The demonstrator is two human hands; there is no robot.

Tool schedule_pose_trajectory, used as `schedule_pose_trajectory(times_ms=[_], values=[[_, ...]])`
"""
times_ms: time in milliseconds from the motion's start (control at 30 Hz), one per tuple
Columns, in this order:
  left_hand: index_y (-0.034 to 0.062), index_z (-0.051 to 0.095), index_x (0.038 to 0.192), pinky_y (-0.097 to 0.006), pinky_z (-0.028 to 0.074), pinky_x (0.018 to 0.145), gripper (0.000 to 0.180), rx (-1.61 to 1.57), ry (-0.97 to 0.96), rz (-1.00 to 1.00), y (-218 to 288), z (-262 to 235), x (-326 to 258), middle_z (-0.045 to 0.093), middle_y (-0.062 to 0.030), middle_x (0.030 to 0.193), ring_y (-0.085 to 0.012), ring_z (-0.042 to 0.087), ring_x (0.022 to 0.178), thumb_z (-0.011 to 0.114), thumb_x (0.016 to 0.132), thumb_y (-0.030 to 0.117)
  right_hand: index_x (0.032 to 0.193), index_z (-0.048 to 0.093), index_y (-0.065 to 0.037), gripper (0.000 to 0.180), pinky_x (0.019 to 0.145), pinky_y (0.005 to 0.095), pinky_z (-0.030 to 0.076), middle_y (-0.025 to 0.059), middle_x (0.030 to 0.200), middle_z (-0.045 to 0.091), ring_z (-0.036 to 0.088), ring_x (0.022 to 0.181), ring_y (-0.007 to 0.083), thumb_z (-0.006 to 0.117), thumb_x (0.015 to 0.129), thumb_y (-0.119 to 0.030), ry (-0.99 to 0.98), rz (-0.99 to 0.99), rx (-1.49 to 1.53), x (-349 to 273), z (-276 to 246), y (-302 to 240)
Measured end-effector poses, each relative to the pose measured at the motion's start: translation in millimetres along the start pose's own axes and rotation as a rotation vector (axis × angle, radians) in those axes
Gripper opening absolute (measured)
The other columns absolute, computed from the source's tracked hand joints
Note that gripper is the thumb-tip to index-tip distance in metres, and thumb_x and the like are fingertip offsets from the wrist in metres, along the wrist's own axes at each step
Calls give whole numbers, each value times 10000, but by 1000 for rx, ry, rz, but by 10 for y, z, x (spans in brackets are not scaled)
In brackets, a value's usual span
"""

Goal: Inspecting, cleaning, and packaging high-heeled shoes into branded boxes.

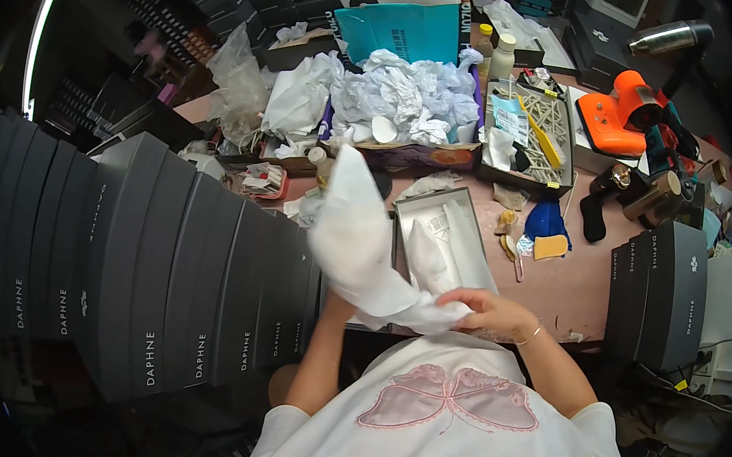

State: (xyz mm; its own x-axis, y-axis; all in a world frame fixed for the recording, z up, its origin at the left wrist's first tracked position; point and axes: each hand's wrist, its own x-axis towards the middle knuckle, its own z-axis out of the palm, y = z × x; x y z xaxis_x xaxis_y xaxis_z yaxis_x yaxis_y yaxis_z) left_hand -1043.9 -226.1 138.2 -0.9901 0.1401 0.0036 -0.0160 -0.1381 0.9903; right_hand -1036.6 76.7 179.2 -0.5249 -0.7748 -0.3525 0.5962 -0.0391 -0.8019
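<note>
A white tissue-paper bundle (350, 227), long and pointed at its upper end, is held up over the near edge of the table. My left hand (340, 306) supports it from below left, its fingers mostly hidden behind the paper. At the lower right end of the bundle, my right hand (482, 310) pinches the gathered paper tail. Just beyond the hands lies an open grey shoebox (474, 248) with a white lining. Inside it rests a second white wrapped bundle (426, 256), partly covered by the one I hold. What the paper encloses is hidden.
Stacked dark shoeboxes (133, 252) crowd the left; more boxes (658, 289) stand at right. Behind are a carton of crumpled paper (407, 155), a tray of pale sticks (540, 113) with a yellow brush (541, 132), an orange device (612, 119) and a tan sponge (551, 246).
</note>
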Motion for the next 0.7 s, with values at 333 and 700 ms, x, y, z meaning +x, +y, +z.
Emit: schedule_pose_trajectory(times_ms=[333,700], values=[[60,140,1452,-309,382,981,754,-209,183,-91,75,1905,555,484,-136,1224,-216,492,1110,526,820,-79,1316,460,-43,572,907,416,514,122,1239,575,613,1061,256,667,846,-294,262,-448,798,-226,-406,487],[95,412,1353,-559,212,1078,576,1082,-742,281,-806,1536,876,350,-204,1414,-322,342,1326,586,803,85,1343,437,-91,681,964,417,476,78,1280,549,565,1127,235,745,775,-307,756,-777,709,-1599,-326,616]])
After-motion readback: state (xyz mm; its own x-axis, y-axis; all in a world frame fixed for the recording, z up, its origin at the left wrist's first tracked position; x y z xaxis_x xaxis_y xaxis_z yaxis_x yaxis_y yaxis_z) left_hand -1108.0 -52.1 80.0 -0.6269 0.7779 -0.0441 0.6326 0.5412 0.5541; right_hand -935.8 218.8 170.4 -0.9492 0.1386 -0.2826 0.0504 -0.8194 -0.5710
